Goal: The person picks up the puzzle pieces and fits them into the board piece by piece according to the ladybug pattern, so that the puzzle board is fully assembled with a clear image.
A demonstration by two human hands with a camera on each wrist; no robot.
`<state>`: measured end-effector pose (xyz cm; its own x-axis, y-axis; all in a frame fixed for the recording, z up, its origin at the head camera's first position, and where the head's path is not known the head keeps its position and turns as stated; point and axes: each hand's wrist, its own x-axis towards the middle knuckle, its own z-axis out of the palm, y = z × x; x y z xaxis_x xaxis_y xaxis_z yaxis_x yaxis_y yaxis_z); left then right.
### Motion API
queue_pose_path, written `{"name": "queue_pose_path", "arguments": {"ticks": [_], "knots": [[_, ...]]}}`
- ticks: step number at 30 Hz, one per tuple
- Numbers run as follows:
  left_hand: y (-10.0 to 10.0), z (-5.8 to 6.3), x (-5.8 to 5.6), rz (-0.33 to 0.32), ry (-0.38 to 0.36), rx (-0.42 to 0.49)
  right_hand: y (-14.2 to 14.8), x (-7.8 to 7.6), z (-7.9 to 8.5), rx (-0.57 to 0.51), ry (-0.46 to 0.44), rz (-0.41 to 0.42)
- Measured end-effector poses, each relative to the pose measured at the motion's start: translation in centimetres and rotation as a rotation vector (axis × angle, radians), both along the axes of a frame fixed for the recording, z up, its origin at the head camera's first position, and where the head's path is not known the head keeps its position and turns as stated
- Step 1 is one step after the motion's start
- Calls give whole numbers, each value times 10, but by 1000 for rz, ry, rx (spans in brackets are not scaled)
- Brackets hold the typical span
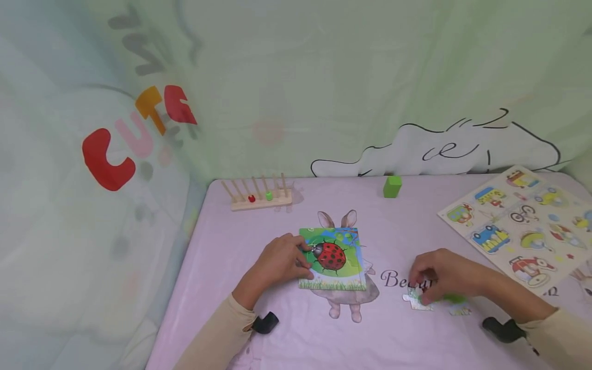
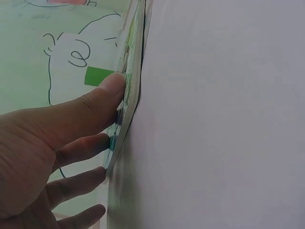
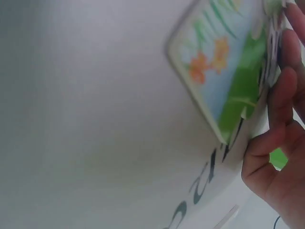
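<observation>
Head view shows the right hand (image 1: 439,275) with its fingertips pinching a loose puzzle piece (image 1: 416,299) flat on the table (image 1: 231,246), right of the ladybug puzzle (image 1: 331,258). The left hand (image 1: 279,262) lies with relaxed fingers pressing the puzzle's left edge, steadying it. The ladybug picture looks mostly assembled; at least this piece, and another beside it, seem left to fit. Both forearms rest low, wrists bent inward.
</observation>
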<state>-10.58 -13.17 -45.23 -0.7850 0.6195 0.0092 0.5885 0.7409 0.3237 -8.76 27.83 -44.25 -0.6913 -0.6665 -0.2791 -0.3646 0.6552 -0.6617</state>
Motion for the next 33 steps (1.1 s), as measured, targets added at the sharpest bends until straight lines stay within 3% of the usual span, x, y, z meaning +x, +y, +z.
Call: {"name": "queue_pose_path", "arguments": {"ticks": [6, 18, 33], "knots": [[1, 2, 0, 5, -12, -5, -2, 2, 1, 23, 31, 34], [1, 1, -1, -1, 2, -12, -2, -1, 4, -30, 39, 47], [1, 2, 0, 9, 3, -19, -9, 0, 4, 92, 22, -63]]}}
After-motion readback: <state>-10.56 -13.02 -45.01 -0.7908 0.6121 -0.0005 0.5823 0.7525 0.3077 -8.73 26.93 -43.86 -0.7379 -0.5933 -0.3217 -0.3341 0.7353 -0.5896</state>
